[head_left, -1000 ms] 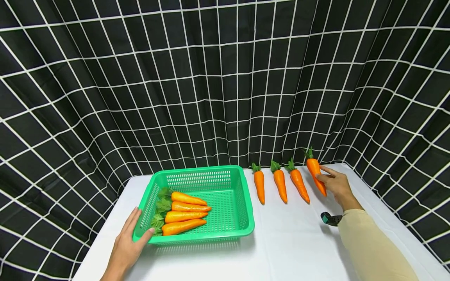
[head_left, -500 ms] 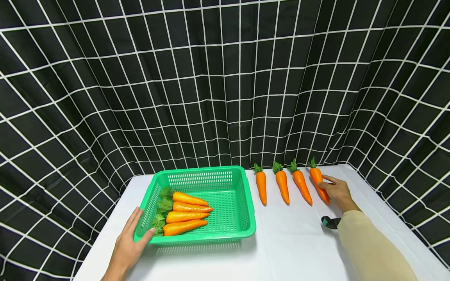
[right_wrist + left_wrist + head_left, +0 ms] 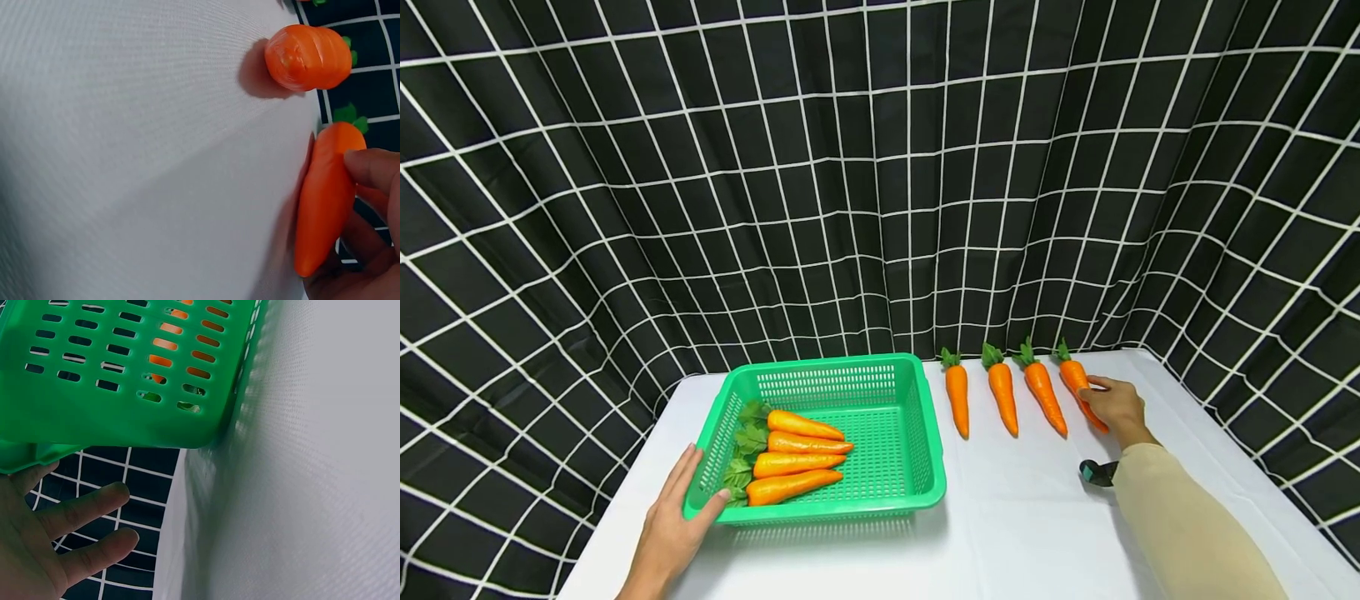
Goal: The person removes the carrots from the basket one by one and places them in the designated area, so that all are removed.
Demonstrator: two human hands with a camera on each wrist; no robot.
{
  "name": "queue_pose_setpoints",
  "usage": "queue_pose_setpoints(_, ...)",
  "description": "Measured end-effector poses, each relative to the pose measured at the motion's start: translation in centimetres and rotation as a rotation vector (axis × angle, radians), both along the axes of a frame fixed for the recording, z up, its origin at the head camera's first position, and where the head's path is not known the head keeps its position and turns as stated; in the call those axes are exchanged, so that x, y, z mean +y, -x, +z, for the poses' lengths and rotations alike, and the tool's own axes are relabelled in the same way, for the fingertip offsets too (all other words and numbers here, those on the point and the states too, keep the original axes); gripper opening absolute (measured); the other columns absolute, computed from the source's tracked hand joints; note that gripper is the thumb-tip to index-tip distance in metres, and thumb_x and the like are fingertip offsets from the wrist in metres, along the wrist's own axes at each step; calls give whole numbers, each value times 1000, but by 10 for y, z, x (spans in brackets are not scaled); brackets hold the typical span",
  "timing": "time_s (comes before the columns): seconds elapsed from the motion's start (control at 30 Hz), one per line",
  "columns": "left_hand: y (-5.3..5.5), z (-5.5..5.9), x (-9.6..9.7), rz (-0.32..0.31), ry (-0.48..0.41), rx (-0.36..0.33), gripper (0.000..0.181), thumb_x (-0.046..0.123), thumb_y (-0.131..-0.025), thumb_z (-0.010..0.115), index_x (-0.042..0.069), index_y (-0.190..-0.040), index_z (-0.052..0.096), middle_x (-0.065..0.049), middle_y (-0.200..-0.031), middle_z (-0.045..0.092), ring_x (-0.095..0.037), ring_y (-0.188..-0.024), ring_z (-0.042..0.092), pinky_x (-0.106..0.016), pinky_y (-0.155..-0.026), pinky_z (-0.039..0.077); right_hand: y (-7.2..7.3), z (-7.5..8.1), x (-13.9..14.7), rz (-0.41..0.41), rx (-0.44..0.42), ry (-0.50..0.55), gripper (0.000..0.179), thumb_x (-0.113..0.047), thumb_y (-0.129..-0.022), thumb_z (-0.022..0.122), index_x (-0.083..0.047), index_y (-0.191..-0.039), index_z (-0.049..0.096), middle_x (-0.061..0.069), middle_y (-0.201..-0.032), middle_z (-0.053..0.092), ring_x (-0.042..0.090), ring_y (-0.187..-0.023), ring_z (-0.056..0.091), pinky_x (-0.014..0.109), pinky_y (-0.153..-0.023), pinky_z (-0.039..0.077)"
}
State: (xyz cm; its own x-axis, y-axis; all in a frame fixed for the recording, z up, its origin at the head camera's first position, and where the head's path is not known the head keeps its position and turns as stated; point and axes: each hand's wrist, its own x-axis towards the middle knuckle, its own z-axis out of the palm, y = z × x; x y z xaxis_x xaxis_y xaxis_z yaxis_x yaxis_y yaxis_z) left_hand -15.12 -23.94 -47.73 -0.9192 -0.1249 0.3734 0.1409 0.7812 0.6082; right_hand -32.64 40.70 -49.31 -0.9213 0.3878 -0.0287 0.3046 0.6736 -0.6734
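Note:
At the right end of a row on the white table, my right hand [image 3: 1117, 408] has thumb and fingers on either side of an orange carrot [image 3: 328, 194] with green leaves. The carrot lies right at the cloth, its leafy end toward the back curtain. My left hand [image 3: 670, 521] rests at the near left corner of a green plastic basket [image 3: 928, 433]; its thumb is by the front rim and its straight fingers are along the left side. In the left wrist view, two fingers [image 3: 103, 550] spread out below the basket. Several carrots [image 3: 801, 462] lie side by side inside, leaves to the left.
Three more carrots lie spaced out between the basket and my right hand: one near the basket [image 3: 957, 400], a middle one [image 3: 1002, 398] and another [image 3: 1045, 398]. A black curtain with white grid lines [image 3: 895, 192] encloses the table. A dark wrist device [image 3: 1097, 473] sticks out beside my right sleeve.
My right hand has lowered the carrot to the table beside the other three and shifted slightly, still holding it. My left hand and the basket have stayed in place.

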Motion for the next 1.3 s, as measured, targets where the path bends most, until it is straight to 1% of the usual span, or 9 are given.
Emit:
queue_pose_setpoints(0.23,-1,-1,1,1,-1,4,74,35,-88,70,9,-149,38,-7,-154,30,-47,-130,36,-65,-96,32,-2,2,2,22,67,-18,56,-28,-92,60,3,-137,48,27,-123,57,52,-119,39,58,-98,29)
queue_pose_setpoints(0.57,0,0,2,-5,-14,11,74,35,-87,71,10,-149,38,-5,-155,29,-46,-130,36,-65,-97,32,-7,7,2,28,48,8,63,-33,-92,60,3,-141,43,29,-126,54,53,-119,37,59,-98,30)
queue_pose_setpoints(0.83,0,-2,2,-4,-5,8,74,35,-87,71,10,-148,39,-5,-155,30,-45,-131,36,-63,-97,33,-21,15,1,-35,43,135,69,-39,-93,59,-2,-147,37,29,-135,48,48,-123,38,58,-99,32)
queue_pose_setpoints(0.93,-1,-3,1,0,-5,4,74,36,-87,70,10,-149,39,-4,-155,30,-45,-131,36,-64,-97,33,-27,18,2,-48,86,163,68,-41,-93,59,-5,-147,39,26,-134,50,43,-120,46,50,-95,40)
queue_pose_setpoints(1.03,-1,-2,0,1,-4,5,74,36,-87,70,10,-149,39,-4,-155,30,-45,-131,35,-64,-97,32,-33,19,5,-69,142,238,69,-42,-91,62,-6,-147,41,24,-132,53,29,-98,61,35,-78,52)
queue_pose_setpoints(1.1,-1,-1,1,0,1,7,73,36,-88,70,9,-148,39,-5,-155,30,-45,-131,36,-64,-97,33,-39,21,4,-84,175,293,71,-42,-90,64,-7,-147,41,24,-133,53,24,-89,62,27,-65,52)
queue_pose_setpoints(1.17,-1,0,1,-3,5,9,73,36,-88,70,9,-148,39,-5,-155,30,-45,-131,36,-64,-97,33,-45,24,3,-99,210,341,72,-42,-89,66,-7,-147,41,22,-131,54,16,-84,61,21,-61,51)
queue_pose_setpoints(1.23,0,1,1,-6,5,13,73,36,-88,70,9,-148,39,-5,-155,30,-45,-131,36,-64,-96,33,-51,29,2,-115,242,395,72,-40,-89,68,-7,-147,41,13,-117,63,12,-85,58,17,-61,49)
queue_pose_setpoints(1.3,0,2,1,-6,3,14,73,36,-87,70,9,-148,39,-4,-155,30,-45,-131,36,-64,-96,33,-56,35,2,-128,273,481,72,-37,-88,70,-7,-147,42,-2,-101,66,6,-83,56,13,-61,48)
